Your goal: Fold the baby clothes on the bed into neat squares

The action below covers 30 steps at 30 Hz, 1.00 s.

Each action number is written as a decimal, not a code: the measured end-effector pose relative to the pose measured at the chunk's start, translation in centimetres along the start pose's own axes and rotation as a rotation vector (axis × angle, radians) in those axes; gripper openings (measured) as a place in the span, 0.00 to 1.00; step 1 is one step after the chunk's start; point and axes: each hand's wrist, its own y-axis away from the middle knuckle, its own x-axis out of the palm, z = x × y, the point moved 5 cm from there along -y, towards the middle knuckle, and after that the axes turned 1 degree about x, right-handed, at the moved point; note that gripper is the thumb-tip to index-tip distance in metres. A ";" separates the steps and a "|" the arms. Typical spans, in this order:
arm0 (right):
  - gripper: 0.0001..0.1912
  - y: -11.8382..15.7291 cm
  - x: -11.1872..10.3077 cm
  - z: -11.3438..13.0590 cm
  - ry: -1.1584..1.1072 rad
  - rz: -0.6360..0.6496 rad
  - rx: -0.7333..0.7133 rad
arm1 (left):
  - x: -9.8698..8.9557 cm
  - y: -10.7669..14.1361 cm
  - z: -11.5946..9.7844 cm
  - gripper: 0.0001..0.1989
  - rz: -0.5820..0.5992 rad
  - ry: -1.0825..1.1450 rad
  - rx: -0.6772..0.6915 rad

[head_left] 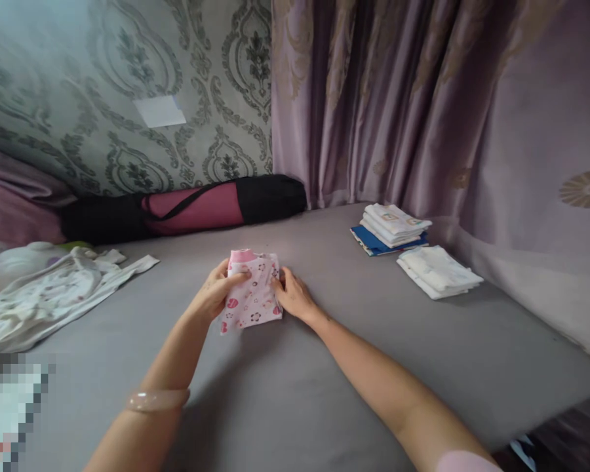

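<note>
Between my two hands is a small folded garment [254, 298], pale pink with flower and heart prints and a plain pink band at its top left. My left hand [215, 288] grips its left edge, thumb across the front and the other fingers behind. On the opposite edge, my right hand [295, 295] pinches the cloth with the thumb in front. The garment is held up facing me, just over the grey bed sheet [324, 367]. The fingers behind the cloth are hidden.
To the right lie a stack of folded white clothes [393, 223] on a blue folded cloth [373, 242] and another white folded pile [440, 272]. Loose pale clothes [78, 288] spread at left. A long black and maroon bag [191, 210] rests along the wall; curtains [364, 98] hang behind.
</note>
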 end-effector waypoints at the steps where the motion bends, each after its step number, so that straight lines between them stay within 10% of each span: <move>1: 0.26 0.0 -0.2 -0.1 -0.064 0.011 0.028 | 0.6 0.4 -0.4 0.25 0.022 -0.011 0.012; 12: 0.28 -0.5 -1.9 0.9 -1.138 0.357 0.027 | 3.3 2.5 -3.3 0.22 -0.043 0.119 0.165; 24: 0.05 -0.2 -5.8 -3.2 -0.723 0.094 0.243 | 4.3 0.4 4.9 0.15 -0.109 0.278 -0.275; 30: 0.07 2.0 -8.8 -6.6 -0.634 0.019 0.340 | 2.6 0.0 6.9 0.14 -0.126 0.058 -0.176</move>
